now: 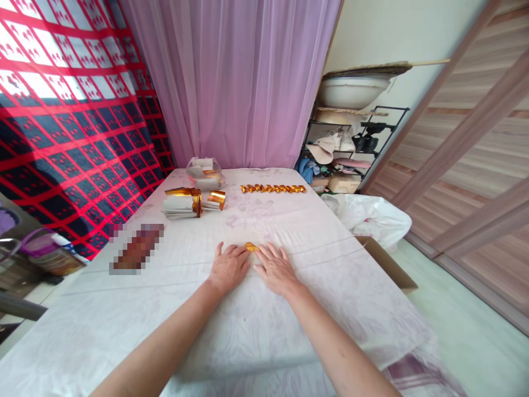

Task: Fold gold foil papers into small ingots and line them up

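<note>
Both hands lie palm down on the cloth-covered table (243, 320), fingers stretched out. Between their fingertips is a small piece of folded gold foil paper (250, 246). My left hand (229, 268) touches its left end, thumb held out to the side or hidden, I cannot tell. On its right end rest the fingertips of my right hand (276, 269). Farther back, a row of several folded gold paper pieces (273, 188) runs from side to side. Left of that row lie a thick stack of gold-and-white paper (182, 204) and a smaller curled stack (215, 199).
A clear plastic bag with paper (204, 173) sits at the back left. A blurred-out item (138, 248) lies at the left. Beyond the right edge are a white plastic bag (372, 218), a cardboard box (386, 264) and a loaded rack (347, 143). Purple curtains (248, 82) hang behind.
</note>
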The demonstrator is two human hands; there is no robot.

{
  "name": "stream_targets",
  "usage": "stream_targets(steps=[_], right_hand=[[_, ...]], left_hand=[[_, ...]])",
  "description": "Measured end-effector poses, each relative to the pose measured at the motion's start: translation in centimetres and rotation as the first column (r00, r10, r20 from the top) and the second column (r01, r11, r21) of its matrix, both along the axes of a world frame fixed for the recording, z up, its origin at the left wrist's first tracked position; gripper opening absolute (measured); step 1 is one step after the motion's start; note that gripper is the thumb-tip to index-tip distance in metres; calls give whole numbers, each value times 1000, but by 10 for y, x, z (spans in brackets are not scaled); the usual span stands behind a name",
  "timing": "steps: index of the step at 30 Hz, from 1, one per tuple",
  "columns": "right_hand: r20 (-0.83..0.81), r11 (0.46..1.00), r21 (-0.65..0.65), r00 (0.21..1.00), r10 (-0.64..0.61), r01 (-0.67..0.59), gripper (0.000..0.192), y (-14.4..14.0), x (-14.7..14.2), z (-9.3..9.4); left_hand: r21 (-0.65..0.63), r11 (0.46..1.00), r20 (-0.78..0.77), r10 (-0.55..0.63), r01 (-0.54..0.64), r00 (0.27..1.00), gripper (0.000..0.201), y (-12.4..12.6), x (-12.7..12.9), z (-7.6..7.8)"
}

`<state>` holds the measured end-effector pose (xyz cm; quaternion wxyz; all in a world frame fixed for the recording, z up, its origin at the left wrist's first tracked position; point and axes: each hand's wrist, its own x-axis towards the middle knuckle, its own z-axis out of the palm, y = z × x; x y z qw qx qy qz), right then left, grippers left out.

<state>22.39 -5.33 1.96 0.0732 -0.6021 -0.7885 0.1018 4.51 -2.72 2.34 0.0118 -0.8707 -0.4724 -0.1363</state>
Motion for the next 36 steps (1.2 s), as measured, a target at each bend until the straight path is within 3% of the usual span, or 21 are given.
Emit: stream_targets(steps=[15, 23, 27, 32, 36], right_hand=[[-5, 1000, 11, 1000, -9, 9, 53, 1, 3, -7], [-31, 999, 46, 1000, 7, -6, 49, 0, 4, -4], [-17, 993, 98, 998, 65, -63, 49, 11, 3, 1], [-19, 977, 63, 978, 207, -206, 44, 34, -2, 5], [-22, 984, 43, 985, 173, -172, 38, 43, -4, 3]], left_hand=[[31, 999, -43, 28, -27, 999, 34, 0, -26, 1], [66, 998, -33, -4, 7, 999, 29, 2, -20, -5], [107, 994, -22, -20, 23, 1000, 29, 1, -21, -9], [102, 995, 12, -18, 17, 1000, 31, -2, -25, -12], [89, 996, 31, -23, 20, 999, 34, -3, -28, -14]])
